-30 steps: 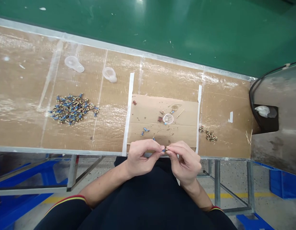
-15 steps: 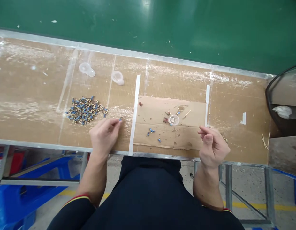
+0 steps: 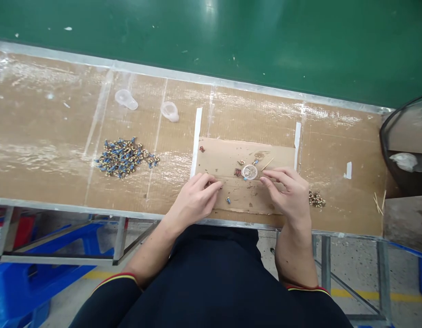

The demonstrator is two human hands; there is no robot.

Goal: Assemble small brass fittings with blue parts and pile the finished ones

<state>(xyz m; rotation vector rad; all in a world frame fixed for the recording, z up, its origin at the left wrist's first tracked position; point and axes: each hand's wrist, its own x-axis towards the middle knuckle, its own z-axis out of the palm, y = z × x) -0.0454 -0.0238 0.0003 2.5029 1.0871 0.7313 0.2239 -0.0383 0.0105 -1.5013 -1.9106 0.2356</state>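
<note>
My left hand is over the left part of a cardboard sheet, thumb and fingers pinched. A tiny dark bit shows at its fingertips, too small to make out. Just right of it lies a small blue-and-brass part. My right hand is beside a small clear plastic cup, its thumb and forefinger slightly apart. Those fingertips are close to the lower end of a thin wooden stick; whether they touch it I cannot tell. Reddish-brown coiled pieces lie against the cup's left side.
A large heap of blue-and-brass parts lies to the left. Two translucent plastic cups rest behind it. A smaller brass pile is right of my right hand. More thin sticks lie by a dark-rimmed container at the right end.
My left hand has moved right, from beside the heap onto the cardboard sheet, covering small blue parts there. My right hand has moved left to the cup, uncovering the brass pile.
</note>
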